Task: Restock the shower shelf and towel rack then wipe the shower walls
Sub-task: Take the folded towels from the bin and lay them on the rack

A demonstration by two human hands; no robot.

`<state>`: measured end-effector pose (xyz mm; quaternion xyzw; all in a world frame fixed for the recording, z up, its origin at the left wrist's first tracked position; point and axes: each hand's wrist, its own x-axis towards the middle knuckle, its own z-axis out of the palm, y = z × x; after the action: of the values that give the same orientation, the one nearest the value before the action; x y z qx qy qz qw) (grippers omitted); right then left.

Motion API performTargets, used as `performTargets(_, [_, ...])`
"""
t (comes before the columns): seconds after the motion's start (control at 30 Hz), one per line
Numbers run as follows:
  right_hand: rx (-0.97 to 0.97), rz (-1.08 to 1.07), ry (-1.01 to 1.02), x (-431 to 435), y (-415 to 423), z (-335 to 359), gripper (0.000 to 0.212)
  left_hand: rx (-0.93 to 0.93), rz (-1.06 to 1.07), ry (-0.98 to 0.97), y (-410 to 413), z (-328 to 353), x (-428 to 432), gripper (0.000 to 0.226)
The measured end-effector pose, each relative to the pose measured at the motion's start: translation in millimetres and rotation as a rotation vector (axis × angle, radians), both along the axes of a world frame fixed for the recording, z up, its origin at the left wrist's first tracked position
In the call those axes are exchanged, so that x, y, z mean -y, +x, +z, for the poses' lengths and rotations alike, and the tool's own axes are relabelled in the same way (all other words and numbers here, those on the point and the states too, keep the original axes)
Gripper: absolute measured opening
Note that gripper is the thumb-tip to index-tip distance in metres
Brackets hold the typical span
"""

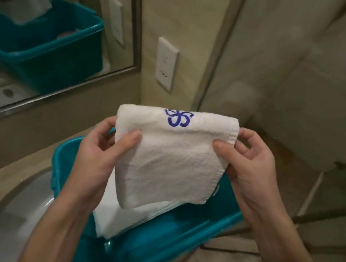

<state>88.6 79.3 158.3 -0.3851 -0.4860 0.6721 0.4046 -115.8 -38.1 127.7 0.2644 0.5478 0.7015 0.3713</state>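
Restocking the towel rack looks to be the step in hand. A folded white towel (170, 157) with a blue emblem is held above the teal bin (196, 232) at the tabletop's right edge. The left hand (99, 148) and right hand (250, 165) pinch its upper sides with their fingers (131, 139). The next move probably calls for carrying it to the rack with the fold intact.

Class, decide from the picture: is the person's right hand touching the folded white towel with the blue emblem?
Touching. The head view shows the right hand pinching the towel at its right edge, thumb on its front, fingers behind.
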Motion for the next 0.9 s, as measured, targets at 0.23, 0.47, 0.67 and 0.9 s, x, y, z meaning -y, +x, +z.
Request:
performTargets(0.23, [-0.037, -0.241, 0.219, 26.0, 108.9, 36.7, 0.033, -0.192, -0.167, 0.119, 86.8, 48.6, -27.4, 0.024])
performTargets(0.47, [-0.07, -0.445, 0.331, 66.9, 262.7, 76.0, 0.033, -0.188, -0.386, 0.197, 230.4, 102.7, -36.0, 0.027])
performTargets(0.67, [-0.084, -0.695, 0.385, 100.2, 370.1, 114.4, 0.036, -0.136, -0.589, 0.202, 343.5, 142.3, -43.4, 0.02])
performTargets(0.9, [0.037, -0.966, 0.497, 156.2, 448.1, 149.0, 0.035, -0.116, -0.796, 0.232, 439.9, 180.9, -42.2, 0.022])
